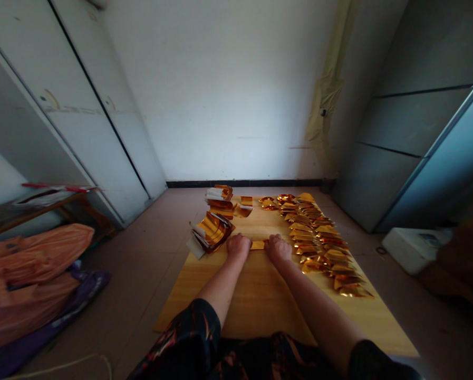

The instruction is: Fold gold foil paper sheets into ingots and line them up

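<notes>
Paper point(257, 245), a narrow gold strip, spans the gap between the left hand point(239, 246) and right hand point(279, 248) over the table point(260, 311), fingers of both closed on its ends. Folded pieces point(300, 233) crowd the table's right side, near the right hand; loose sheets point(213, 228) lie on its far left. Left of the table sits an orange bag point(34, 253); right of it, a white box point(408, 247); beyond it, a wall point(228, 95).

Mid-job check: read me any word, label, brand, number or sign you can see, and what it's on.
No text can be read anywhere in view.
Purple bag: pale marks, perhaps print, too blurred to read.
Gold strip between the left hand and right hand: no lettering visible.
</notes>
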Action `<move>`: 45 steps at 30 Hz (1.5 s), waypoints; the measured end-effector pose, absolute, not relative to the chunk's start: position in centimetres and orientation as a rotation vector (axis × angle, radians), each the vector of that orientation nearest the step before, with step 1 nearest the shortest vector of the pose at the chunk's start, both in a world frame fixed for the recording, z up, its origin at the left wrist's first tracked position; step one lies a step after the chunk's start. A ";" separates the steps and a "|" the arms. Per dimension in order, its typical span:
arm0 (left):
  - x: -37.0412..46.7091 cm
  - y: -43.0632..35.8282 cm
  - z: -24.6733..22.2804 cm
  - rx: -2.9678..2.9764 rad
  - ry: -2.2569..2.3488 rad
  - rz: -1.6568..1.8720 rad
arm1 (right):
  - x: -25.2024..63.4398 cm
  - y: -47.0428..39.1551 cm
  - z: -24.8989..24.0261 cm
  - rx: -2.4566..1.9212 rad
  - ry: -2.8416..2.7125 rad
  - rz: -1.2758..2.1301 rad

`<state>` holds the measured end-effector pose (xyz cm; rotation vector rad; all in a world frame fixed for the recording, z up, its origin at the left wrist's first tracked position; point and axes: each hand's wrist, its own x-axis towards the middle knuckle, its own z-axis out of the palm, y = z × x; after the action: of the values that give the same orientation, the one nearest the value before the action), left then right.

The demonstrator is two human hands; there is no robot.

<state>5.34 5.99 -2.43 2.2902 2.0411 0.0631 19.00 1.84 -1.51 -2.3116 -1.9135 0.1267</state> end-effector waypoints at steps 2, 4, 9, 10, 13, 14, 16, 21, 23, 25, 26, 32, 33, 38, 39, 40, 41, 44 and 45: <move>5.4 6.1 -2.4 2.294 2.030 0.042 | 19.0 1.7 -1.5 -2.313 -1.902 0.114; 5.4 6.1 -2.3 2.302 2.008 0.011 | 19.0 1.6 -1.4 -2.323 -1.893 0.111; 5.6 5.9 -1.9 2.295 2.025 -0.006 | 19.1 1.5 -1.2 -2.232 -1.999 0.069; 5.6 5.7 -2.0 2.292 2.043 0.006 | 19.1 1.6 -1.3 -2.192 -2.055 0.073; 5.6 5.1 -2.1 2.304 2.098 0.126 | 19.2 1.9 -1.8 -2.098 -2.179 0.106; 5.6 4.9 -2.2 2.318 2.114 0.188 | 19.2 2.0 -2.0 -2.082 -2.186 0.112; 5.5 4.5 -2.4 2.371 2.128 0.293 | 19.3 2.1 -2.3 -2.063 -2.157 0.118; 5.3 4.6 -2.5 2.444 2.009 0.235 | 19.5 2.1 -2.2 -2.069 -2.085 0.160; 5.2 4.9 -2.4 2.418 1.984 0.195 | 19.5 2.0 -2.1 -2.073 -2.071 0.178; 5.1 5.0 -2.3 2.416 1.962 0.180 | 19.6 2.0 -2.0 -2.070 -2.055 0.184; 5.0 5.0 -2.2 2.425 1.945 0.176 | 19.6 1.9 -2.0 -2.072 -2.046 0.190; 4.6 3.8 -1.9 2.433 1.948 0.195 | 19.5 1.8 -2.0 -2.090 -1.979 0.265; 4.5 3.6 -1.9 2.437 1.956 0.200 | 19.5 1.8 -2.0 -2.093 -1.966 0.275; 4.4 2.7 -2.1 2.449 1.992 0.252 | 19.3 1.9 -2.1 -2.095 -1.926 0.292; 4.3 2.6 -2.1 2.443 1.995 0.260 | 19.3 1.9 -2.1 -2.095 -1.924 0.290; 4.3 2.6 -2.2 2.436 1.996 0.265 | 19.4 2.0 -2.1 -2.096 -1.923 0.288; 4.3 2.6 -2.2 2.429 1.995 0.270 | 19.4 2.1 -2.2 -2.097 -1.923 0.290; 4.3 2.6 -2.2 2.413 1.994 0.288 | 19.7 2.4 -2.4 -2.102 -1.921 0.320; 4.2 2.6 -2.2 2.409 1.991 0.291 | 19.8 2.5 -2.5 -2.101 -1.917 0.343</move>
<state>4.21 2.60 -2.20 2.4091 1.9912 0.2911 19.80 2.52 -2.47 -2.1014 -1.9173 0.3429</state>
